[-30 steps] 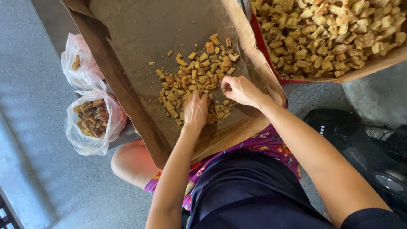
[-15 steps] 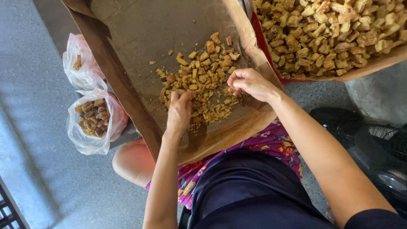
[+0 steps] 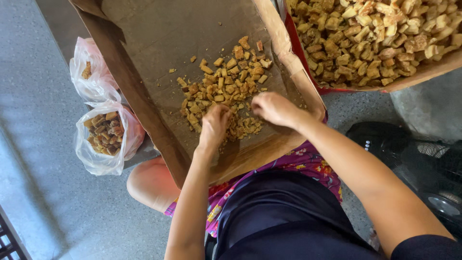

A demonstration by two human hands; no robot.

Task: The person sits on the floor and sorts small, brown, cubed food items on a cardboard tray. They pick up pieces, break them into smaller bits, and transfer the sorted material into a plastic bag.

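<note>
Left hand (image 3: 214, 124) down on the near edge of a loose pile of golden fried pieces (image 3: 226, 84), fingers curled under into the crumbs; whether anything is pinched, cannot tell. Right hand (image 3: 275, 108) just beside it at 3 o'clock, knuckles up, fingers bent loosely over the pile's right fringe, grip hidden. Pile spread across the floor of a shallow cardboard box (image 3: 159, 33) propped on the lap. At 1 o'clock, a second box (image 3: 433, 70) heaped with the same pieces. At 9 o'clock on the grey floor (image 3: 38, 159), two thin plastic bags: nearer bag (image 3: 103, 144) holding darker pieces, farther bag (image 3: 89, 72) nearly flat.
</note>
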